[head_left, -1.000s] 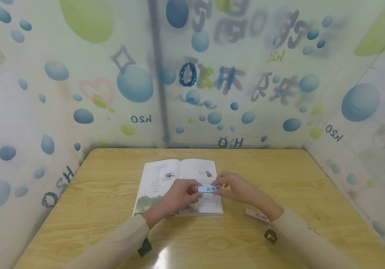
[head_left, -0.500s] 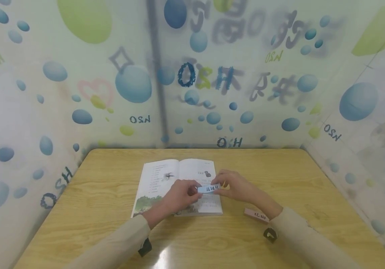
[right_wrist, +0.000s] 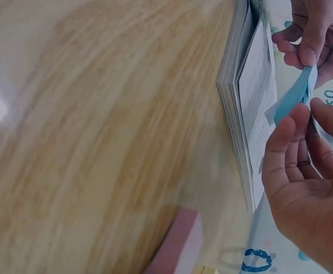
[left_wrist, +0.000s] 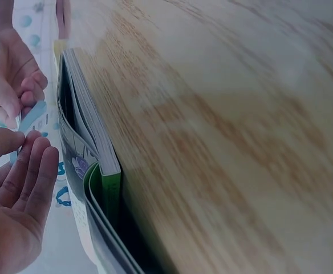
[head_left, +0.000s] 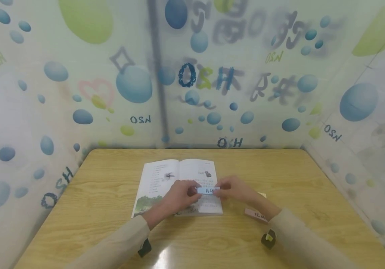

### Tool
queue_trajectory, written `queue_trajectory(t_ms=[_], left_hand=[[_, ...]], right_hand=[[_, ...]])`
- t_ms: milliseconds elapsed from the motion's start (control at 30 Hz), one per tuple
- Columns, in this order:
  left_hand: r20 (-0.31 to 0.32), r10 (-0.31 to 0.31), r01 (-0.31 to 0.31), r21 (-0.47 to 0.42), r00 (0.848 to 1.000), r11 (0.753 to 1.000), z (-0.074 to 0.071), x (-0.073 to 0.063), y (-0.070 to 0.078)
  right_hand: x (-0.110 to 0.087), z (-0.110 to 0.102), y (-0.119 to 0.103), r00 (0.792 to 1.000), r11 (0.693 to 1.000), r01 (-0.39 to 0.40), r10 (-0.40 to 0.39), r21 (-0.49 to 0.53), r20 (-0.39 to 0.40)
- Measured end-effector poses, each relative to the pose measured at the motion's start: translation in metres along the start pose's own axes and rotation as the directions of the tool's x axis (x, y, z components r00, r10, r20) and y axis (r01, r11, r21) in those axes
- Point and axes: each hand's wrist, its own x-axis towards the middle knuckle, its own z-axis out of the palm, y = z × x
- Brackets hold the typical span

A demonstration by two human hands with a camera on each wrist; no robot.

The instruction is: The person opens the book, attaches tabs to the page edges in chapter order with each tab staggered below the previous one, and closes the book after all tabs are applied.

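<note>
Over the right page of an open book [head_left: 189, 168], both hands hold a light blue paper slip [head_left: 207, 190] with dark handwriting. My left hand [head_left: 180, 195] pinches its left end between thumb and fingers. At the right end, my right hand [head_left: 235, 189] pinches the slip, covering part of the writing. In the right wrist view the blue slip [right_wrist: 292, 100] looks bent or folded, and its pale lower edge stands apart from the rest. The left wrist view shows the slip [left_wrist: 36, 119] mostly hidden by fingers.
A pink strip [head_left: 253, 213] with handwriting lies on the wooden table [head_left: 111, 186], partly under the right forearm. Behind that forearm a yellow piece [head_left: 263, 195] peeks out. Patterned walls [head_left: 212, 127] stand along the table's back and sides.
My right hand has shifted slightly down and to the right, its fingers drawn closer together on the blue slip. A yellow piece now shows behind the right forearm. The left hand stays nearly still.
</note>
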Motion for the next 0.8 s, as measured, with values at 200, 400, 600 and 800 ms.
queue_trajectory(t_ms=[200,400,600,800], left_hand=[[0.001,0.022,-0.022,0.011,1.000,1.000,-0.001,0.000,0.001],[-0.005,0.033,-0.033,0.018,0.999,0.999,0.000,-0.001,-0.003],[-0.006,0.057,-0.057,0.028,0.998,0.998,0.000,-0.002,-0.004],[-0.002,0.085,-0.085,0.031,0.996,0.996,0.001,-0.001,-0.006]], right_hand=[[0.001,0.005,0.001,1.000,1.000,-0.001,0.002,0.017,-0.009],[-0.001,0.007,-0.008,1.000,0.999,0.010,-0.010,0.032,-0.022],[0.002,0.007,-0.006,1.000,0.999,0.001,0.000,0.037,-0.024],[0.000,0.008,-0.011,0.999,0.998,-0.015,0.017,0.066,-0.031]])
